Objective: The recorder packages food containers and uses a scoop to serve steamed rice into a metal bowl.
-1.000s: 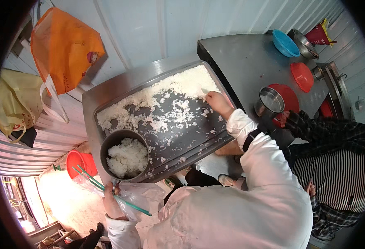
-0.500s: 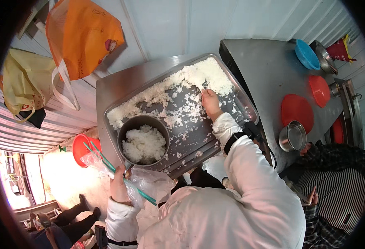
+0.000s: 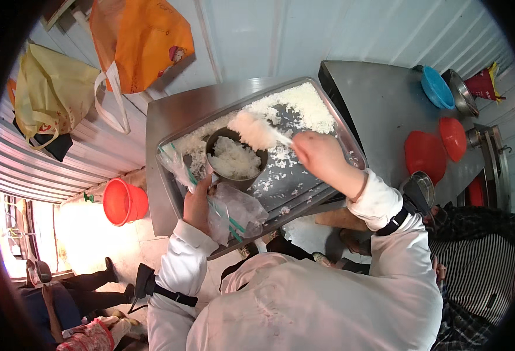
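Right hand (image 3: 322, 157) raised over the tray (image 3: 351, 146), fingers closed on a rice-heaped paddle (image 3: 256, 131); left hand (image 3: 197, 202) grips bowl (image 3: 234, 159) and plastic bag (image 3: 234, 210), fingertips hidden.

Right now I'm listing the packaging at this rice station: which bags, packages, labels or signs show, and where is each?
Orange bag: hangs on the wall, upper left, white handles, small picture print.
Yellow-green bag: hangs left of the orange one, small red mark.
Clear plastic bag: crumpled with green stripes, held by the left hand at the tray's near edge.
No signs or screens show.
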The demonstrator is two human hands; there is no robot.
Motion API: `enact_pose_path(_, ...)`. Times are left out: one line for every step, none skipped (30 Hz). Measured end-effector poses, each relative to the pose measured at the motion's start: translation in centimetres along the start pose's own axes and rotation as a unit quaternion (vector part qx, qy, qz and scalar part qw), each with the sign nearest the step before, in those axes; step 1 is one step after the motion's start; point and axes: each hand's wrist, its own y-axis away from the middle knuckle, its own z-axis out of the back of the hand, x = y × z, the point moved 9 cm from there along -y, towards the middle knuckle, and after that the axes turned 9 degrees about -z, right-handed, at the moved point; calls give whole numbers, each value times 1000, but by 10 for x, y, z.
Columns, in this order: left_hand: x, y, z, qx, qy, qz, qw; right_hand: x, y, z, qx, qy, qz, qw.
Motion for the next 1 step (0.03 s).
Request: enact_pose_path(1, 0, -5, 19, -17, 4, 1000, 29, 6, -2, 0, 90, 109, 990)
